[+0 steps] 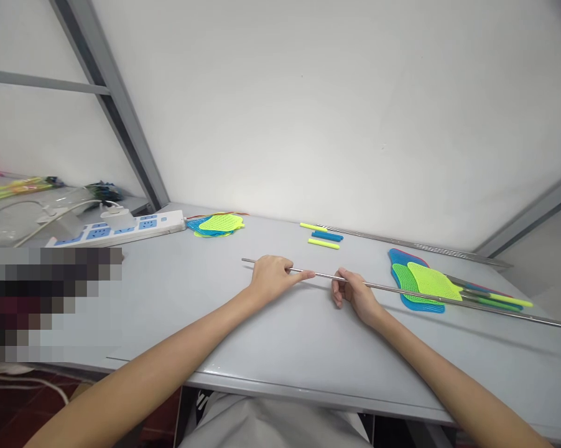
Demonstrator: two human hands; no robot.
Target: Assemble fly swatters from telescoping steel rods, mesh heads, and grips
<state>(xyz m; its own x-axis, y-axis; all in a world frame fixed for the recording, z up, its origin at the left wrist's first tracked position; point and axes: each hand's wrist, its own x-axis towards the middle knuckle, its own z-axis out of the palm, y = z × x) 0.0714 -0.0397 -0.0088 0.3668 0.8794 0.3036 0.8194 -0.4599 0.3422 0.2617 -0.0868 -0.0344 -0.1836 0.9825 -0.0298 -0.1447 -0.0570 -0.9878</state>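
A long thin metal rod (392, 288) runs from the middle of the table out past the right edge of the view. My left hand (272, 277) is closed round it near its left end, thumb stretched along the rod. Further right, my right hand (355, 295) grips the same rod between thumb and curled fingers. Beneath the rod, at the right, lie several fly swatters, with a yellow swatter head (430, 281) on top, a green swatter head (405, 277) and a blue swatter head (423, 305) under it. Yellow and blue handle tubes (327, 236) rest beyond my hands.
More metal rods (415, 244) lie along the wall at the back right. Loose swatter heads (221, 224) are piled at the back left beside a white power strip (122, 231) with plugs and cables. A grey metal post (117, 106) rises at the left. Part of the left side is pixelated.
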